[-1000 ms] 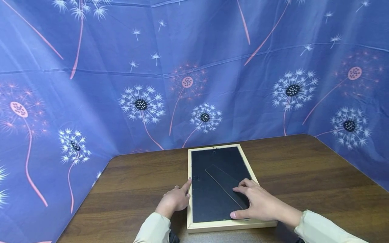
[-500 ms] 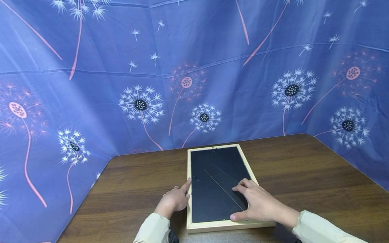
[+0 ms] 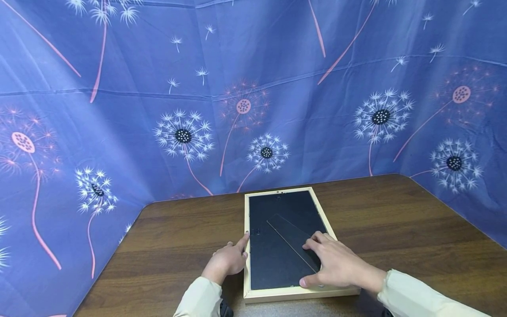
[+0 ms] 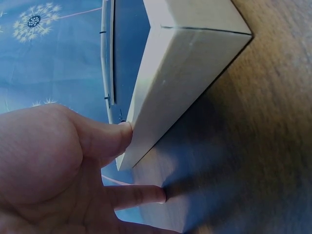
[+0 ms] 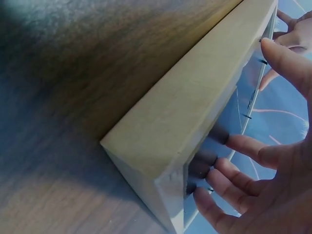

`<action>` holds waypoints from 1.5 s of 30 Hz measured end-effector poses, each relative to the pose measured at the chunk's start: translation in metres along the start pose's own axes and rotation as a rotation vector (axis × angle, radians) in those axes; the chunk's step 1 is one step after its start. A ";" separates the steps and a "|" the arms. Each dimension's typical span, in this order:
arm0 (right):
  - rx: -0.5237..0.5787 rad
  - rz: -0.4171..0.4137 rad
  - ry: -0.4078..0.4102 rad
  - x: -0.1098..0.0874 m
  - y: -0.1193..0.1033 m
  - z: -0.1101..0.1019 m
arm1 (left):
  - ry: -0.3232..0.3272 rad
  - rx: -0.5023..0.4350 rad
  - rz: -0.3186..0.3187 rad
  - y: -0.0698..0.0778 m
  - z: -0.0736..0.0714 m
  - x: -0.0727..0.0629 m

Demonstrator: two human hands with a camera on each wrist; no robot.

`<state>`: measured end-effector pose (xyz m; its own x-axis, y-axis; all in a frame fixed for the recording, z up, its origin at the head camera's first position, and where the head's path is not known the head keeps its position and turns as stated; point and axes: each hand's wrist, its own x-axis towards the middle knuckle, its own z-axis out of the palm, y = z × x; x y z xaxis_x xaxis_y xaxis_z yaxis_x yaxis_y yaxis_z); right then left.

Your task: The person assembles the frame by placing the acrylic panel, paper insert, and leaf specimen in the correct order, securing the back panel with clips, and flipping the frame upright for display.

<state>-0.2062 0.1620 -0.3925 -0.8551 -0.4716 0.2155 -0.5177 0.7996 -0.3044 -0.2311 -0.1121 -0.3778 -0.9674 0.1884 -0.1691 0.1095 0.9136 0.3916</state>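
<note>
A picture frame (image 3: 246, 281) with a pale wood border lies with its back up on the table. Its black backing board (image 3: 273, 259) carries a long slanting stand leg (image 3: 295, 240), lying almost flat against it. My left hand (image 3: 227, 260) touches the frame's left edge; in the left wrist view its thumb (image 4: 109, 139) rests on the wood while the other fingers spread down by the tabletop. Over the lower right of the board is my right hand (image 3: 336, 262). Its fingertips (image 5: 222, 165) touch the board, and its thumb lies near the bottom border. Both hands hold nothing between their fingers.
The brown wooden table (image 3: 190, 229) extends on both sides of the frame. Behind it hangs a blue cloth (image 3: 317, 132) printed with dandelions. Small dark tabs (image 5: 263, 61) stand along the frame's inner edge.
The right wrist and sleeve have shifted slightly left, with the fingers still on the board. The left hand and the frame look the same.
</note>
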 end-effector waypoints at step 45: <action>0.048 0.300 -0.254 0.034 -0.019 -0.015 | -0.019 0.021 0.000 0.000 0.000 0.000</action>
<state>-0.2252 0.1359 -0.3655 -0.9453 -0.3017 -0.1241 -0.2396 0.9003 -0.3635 -0.2315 -0.1117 -0.3780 -0.9630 0.1951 -0.1862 0.1146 0.9210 0.3724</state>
